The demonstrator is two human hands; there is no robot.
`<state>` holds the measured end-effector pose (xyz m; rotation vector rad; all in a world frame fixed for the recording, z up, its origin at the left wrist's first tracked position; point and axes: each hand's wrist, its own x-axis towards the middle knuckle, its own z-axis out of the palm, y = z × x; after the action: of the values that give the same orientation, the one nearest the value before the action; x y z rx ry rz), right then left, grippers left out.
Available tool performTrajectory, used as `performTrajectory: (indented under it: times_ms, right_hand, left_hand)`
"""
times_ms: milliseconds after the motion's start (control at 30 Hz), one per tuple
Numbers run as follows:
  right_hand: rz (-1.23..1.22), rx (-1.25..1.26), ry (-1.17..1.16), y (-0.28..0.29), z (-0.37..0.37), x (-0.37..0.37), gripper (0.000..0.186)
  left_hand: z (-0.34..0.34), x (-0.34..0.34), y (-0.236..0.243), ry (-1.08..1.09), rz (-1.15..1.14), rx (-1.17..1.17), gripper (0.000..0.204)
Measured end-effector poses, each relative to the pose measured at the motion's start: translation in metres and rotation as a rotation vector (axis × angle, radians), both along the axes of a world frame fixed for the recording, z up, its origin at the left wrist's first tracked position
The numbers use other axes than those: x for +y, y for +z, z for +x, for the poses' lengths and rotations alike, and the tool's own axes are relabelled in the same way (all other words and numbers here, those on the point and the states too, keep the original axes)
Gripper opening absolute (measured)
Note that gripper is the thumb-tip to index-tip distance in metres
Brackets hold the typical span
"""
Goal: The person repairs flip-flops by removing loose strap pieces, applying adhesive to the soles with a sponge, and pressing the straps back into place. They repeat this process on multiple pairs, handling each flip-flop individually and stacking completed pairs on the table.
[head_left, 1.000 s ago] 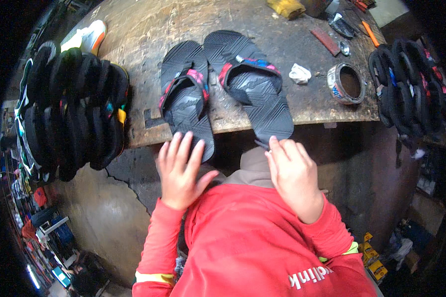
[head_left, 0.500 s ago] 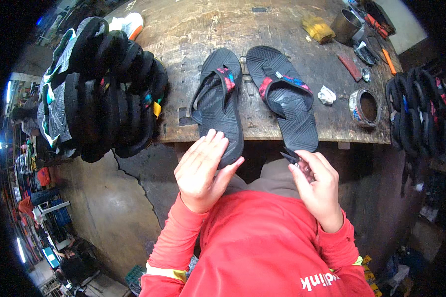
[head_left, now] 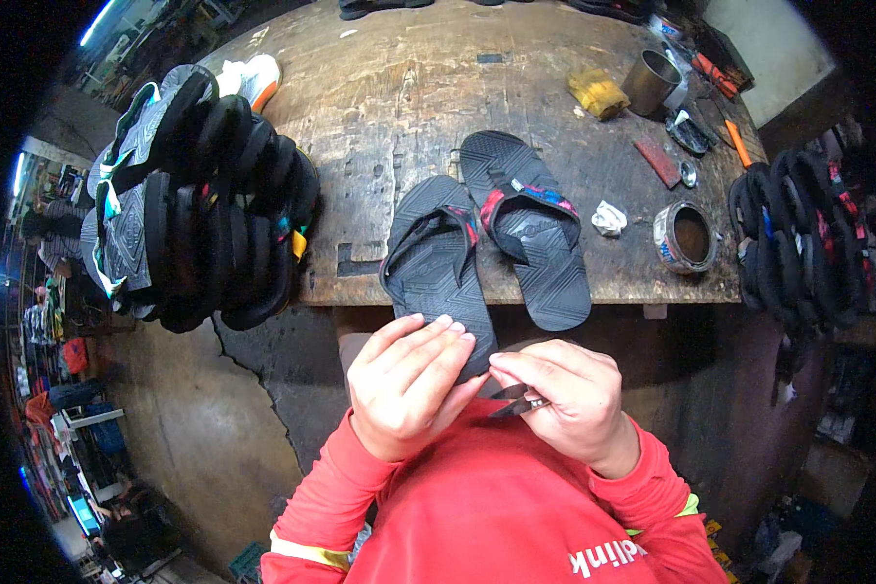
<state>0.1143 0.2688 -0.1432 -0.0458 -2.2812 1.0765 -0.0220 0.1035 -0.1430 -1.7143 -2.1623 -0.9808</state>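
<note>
A black flip-flop [head_left: 438, 263] with a pink-patterned strap lies with its heel past the table's near edge. My left hand [head_left: 404, 384] grips that heel, fingers over the footbed and thumb at its side. In my right hand [head_left: 565, 394], close to the heel's right edge, is a small pair of dark snips [head_left: 512, 406] whose two pointed blades stand apart. Thumb and forefinger are pinched by the heel edge; whether they hold anything there is hidden. The matching flip-flop [head_left: 545, 263], with a pink and blue strap, rests to the right, its heel slightly overhanging the edge.
Stacked flip-flops [head_left: 195, 204] crowd the left side; more hang together [head_left: 798, 234] at the right. On the worn wooden table [head_left: 399, 88] are a round tin [head_left: 684, 238], crumpled white paper [head_left: 609, 219], a red block [head_left: 657, 163], a yellow lump [head_left: 597, 93] and a metal cup [head_left: 650, 82].
The left flip-flop has come nearer to me and turned, with my left hand on its heel. My right hand has moved left with the snips to that heel. The view has shifted.
</note>
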Motion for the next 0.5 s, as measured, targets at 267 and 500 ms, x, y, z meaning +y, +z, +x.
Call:
performTrajectory:
  times_ms: [267,500]
  right_hand:
    - [0.152,-0.175,0.105,0.016,0.003,0.008,0.03]
    - [0.475,-0.018,0.079,0.007,-0.015,0.003,0.02]
  left_hand:
    - [-0.001,-0.004,-0.004,-0.052,-0.076,0.03,0.036]
    - [-0.007,0.002,-0.006,-0.105,0.003,0.047,0.031]
